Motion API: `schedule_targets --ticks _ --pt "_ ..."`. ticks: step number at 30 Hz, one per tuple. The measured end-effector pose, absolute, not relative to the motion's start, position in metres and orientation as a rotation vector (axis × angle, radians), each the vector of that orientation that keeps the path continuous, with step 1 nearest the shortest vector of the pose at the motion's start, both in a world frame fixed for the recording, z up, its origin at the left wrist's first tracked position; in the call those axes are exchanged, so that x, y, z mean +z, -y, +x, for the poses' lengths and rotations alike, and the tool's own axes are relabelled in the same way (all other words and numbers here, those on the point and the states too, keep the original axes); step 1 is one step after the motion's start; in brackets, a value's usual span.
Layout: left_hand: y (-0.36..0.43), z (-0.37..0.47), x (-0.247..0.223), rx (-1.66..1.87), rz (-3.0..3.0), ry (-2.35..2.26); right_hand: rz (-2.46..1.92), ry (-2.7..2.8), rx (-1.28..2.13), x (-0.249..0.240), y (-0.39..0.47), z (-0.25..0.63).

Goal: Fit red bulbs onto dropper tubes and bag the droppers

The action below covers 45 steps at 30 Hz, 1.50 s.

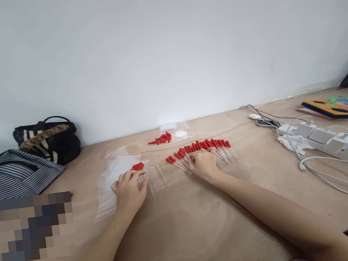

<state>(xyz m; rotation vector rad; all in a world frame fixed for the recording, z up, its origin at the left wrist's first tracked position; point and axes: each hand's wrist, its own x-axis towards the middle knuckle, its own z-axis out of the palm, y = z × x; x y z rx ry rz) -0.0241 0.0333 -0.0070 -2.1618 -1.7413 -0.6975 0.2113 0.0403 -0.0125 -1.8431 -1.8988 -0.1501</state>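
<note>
A fanned row of droppers with red rubber bulbs [223,143] and thin clear tubes lies on the brown table covering. My right hand [204,164] rests on the middle of this row, its fingers curled over the droppers; the fingertips are partly hidden. My left hand [130,190] is open, thumb apart, over the edge of a stack of clear zip bags [107,193]. A few loose red bulbs [138,166] lie on the bags just beyond its fingers. Bare clear tubes [157,178] lie side by side to its right.
Farther back are a pile of red bulbs [162,138] and a clear bag of tubes [182,133] near the wall. A black bag [64,139] and a striped bag [14,173] stand left. Chargers [320,135], white cables [320,171] and a blue-yellow frame [330,109] lie right.
</note>
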Motion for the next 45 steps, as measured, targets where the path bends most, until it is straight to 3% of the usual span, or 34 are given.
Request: schedule_targets --ticks 9,16,27,37,45 --pt "-0.041 -0.039 -0.008 -0.416 -2.067 1.857 -2.073 1.904 -0.133 -0.012 -0.06 0.197" --pt "-0.041 -0.039 -0.004 -0.373 -2.055 1.893 -1.935 1.922 -0.204 -0.004 -0.053 0.182" --pt "-0.05 -0.045 -0.005 -0.438 -1.915 1.807 -1.973 2.077 0.253 0.001 -0.054 0.12" --pt "-0.073 -0.032 -0.005 -0.339 -1.966 1.718 -1.958 2.118 0.217 0.005 -0.056 0.118" --pt "-0.079 -0.032 -0.004 -0.386 -1.932 1.731 -1.665 2.104 0.052 0.002 -0.028 0.179"
